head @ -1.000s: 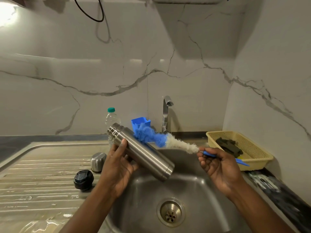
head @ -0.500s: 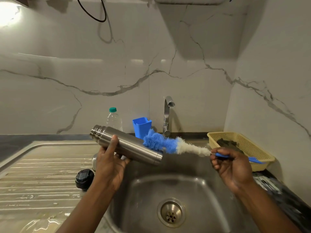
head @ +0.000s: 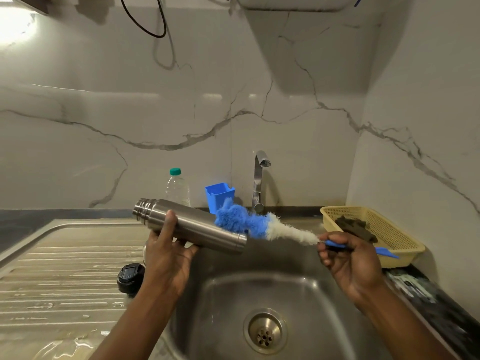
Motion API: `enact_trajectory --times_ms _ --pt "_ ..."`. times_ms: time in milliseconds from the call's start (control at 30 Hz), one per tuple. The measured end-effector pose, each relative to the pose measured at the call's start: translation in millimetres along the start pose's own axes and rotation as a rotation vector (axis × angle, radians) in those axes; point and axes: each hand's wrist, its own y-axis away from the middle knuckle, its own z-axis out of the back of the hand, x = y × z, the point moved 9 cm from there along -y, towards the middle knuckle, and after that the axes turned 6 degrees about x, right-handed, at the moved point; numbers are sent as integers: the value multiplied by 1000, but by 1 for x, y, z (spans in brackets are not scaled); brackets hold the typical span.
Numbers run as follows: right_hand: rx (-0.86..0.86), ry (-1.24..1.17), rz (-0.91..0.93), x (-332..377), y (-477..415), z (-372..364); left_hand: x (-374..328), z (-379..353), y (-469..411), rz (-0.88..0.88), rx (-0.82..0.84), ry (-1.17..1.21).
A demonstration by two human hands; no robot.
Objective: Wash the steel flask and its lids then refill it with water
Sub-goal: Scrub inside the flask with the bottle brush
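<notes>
Steel flask (head: pixel 192 226): held level above the sink (head: pixel 298 302) edge, so the outside can be scrubbed.
Left hand (head: pixel 168 258): fingers wrapped under the flask, thumb on top.
Black lid (head: pixel 130 277): on the wet surface, apart.
Brush (head: pixel 259 224): bristles touching the flask.
Right hand (head: pixel 348 258): fingers curled around the blue handle.
Obstructions: none; tap (head: pixel 259 183) and yellow basket (head: pixel 389 229) behind.

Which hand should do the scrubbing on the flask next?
Right. The right hand already grips the bottle brush by its handle, bristles at the steel flask. The left hand is occupied holding the flask over the sink.
</notes>
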Motion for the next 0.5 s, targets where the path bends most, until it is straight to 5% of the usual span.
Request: enact_trajectory --times_ms 500 --pt "-87 -86 2 13 -2 18 0 3 -4 10 25 41"
